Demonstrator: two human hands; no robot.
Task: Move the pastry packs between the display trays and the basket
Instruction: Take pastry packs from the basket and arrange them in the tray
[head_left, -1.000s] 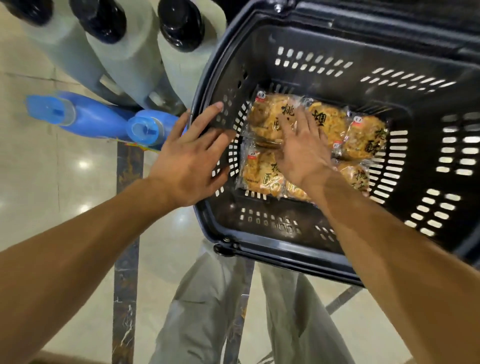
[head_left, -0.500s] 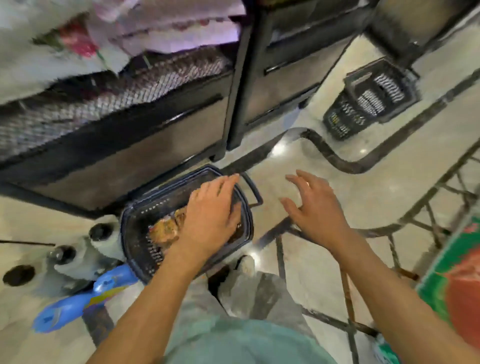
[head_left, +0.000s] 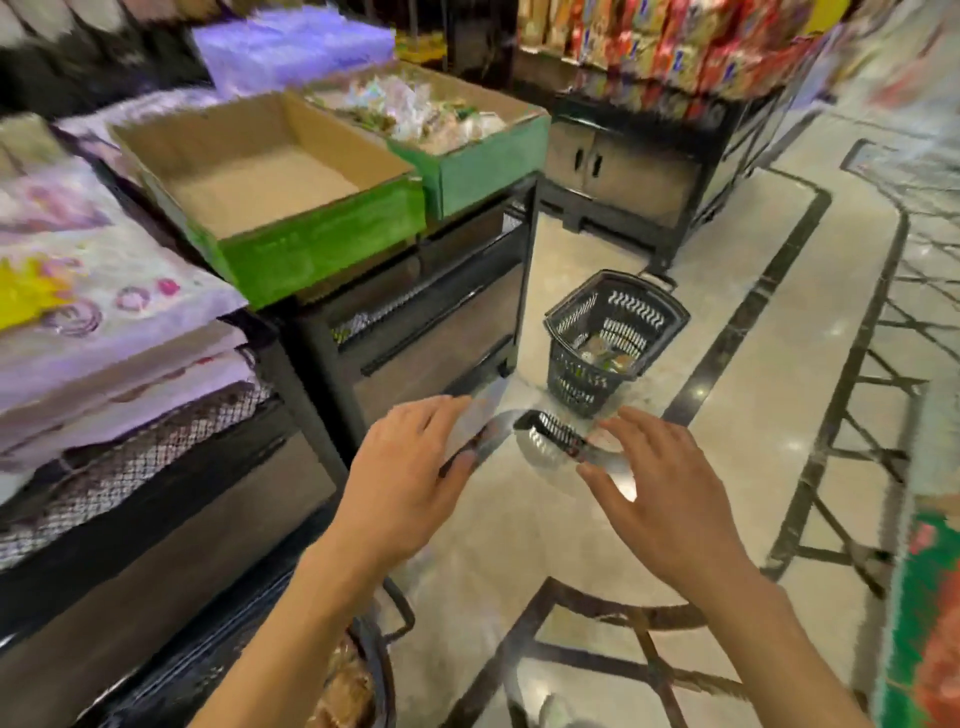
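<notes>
Left hand (head_left: 400, 483) and right hand (head_left: 670, 499) hover with fingers spread, holding nothing, above the floor (head_left: 519, 519); basket (head_left: 376, 670) below left forearm.

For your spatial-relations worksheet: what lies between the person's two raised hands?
In the head view, only bare polished floor and a dark basket reflection show between the left hand and right hand; neither hand holds anything.

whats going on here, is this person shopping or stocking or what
A person stands at a shop display, both hands out and holding nothing: left hand, right hand. A basket with pastry packs sits at their feet. The nearest green tray looks empty. Another basket stands further off.
</notes>
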